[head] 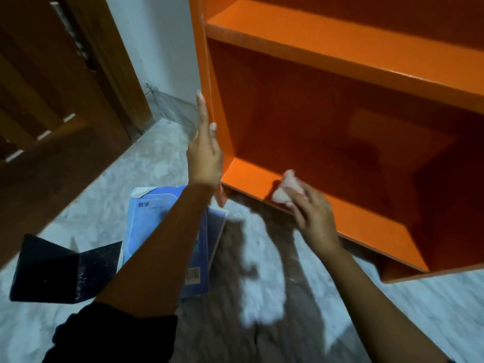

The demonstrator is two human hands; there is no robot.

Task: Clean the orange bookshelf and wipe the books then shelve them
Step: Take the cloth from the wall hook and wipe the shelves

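Now the right hand (311,213) presses a cloth (286,188) on the bookshelf (314,40) bottom, fingers curled round it; the left hand (205,155) rests on its side, fingers straight.

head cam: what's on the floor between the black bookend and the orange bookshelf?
Blue books lie stacked there on the floor, partly hidden under the left arm that crosses above them. Seen in the head view.

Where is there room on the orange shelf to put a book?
The bottom shelf is bare from the right hand and its cloth to the right wall. The upper shelf is bare too. Crowded: the floor at the left, with the blue books and a black bookend.
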